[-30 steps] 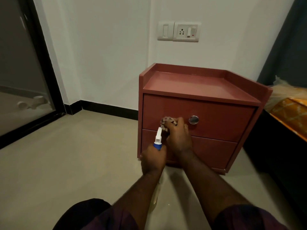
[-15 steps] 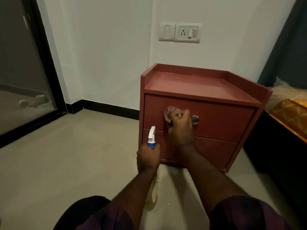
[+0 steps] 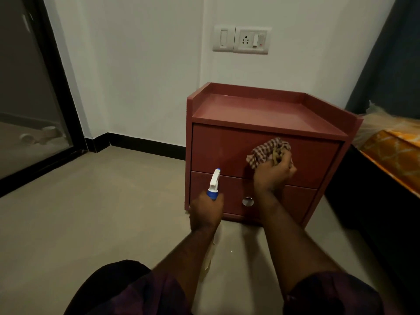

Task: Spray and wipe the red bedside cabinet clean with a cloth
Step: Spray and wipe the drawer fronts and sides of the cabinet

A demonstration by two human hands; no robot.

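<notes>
The red bedside cabinet (image 3: 256,114) stands on the floor against the white wall, with two drawers and a raised rim round its top. My right hand (image 3: 273,176) grips a bunched checked cloth (image 3: 267,151) and presses it against the upper drawer front, right of centre. My left hand (image 3: 205,212) holds a spray bottle by the neck; its white nozzle and blue collar (image 3: 214,184) stick up in front of the lower drawer's left part. The bottle's pale body hangs below my wrist. A round metal knob (image 3: 248,201) shows on the lower drawer.
A dark glass door (image 3: 27,98) fills the left side. A switch and socket plate (image 3: 242,39) sits on the wall above the cabinet. A bed edge with orange bedding (image 3: 395,153) and a dark curtain lie at the right. My knees show at the bottom.
My right hand has swept the cloth rightward along the upper drawer front, past its knob. The left hand with the bottle stayed low at the cabinet's left. The view shifted slightly.
</notes>
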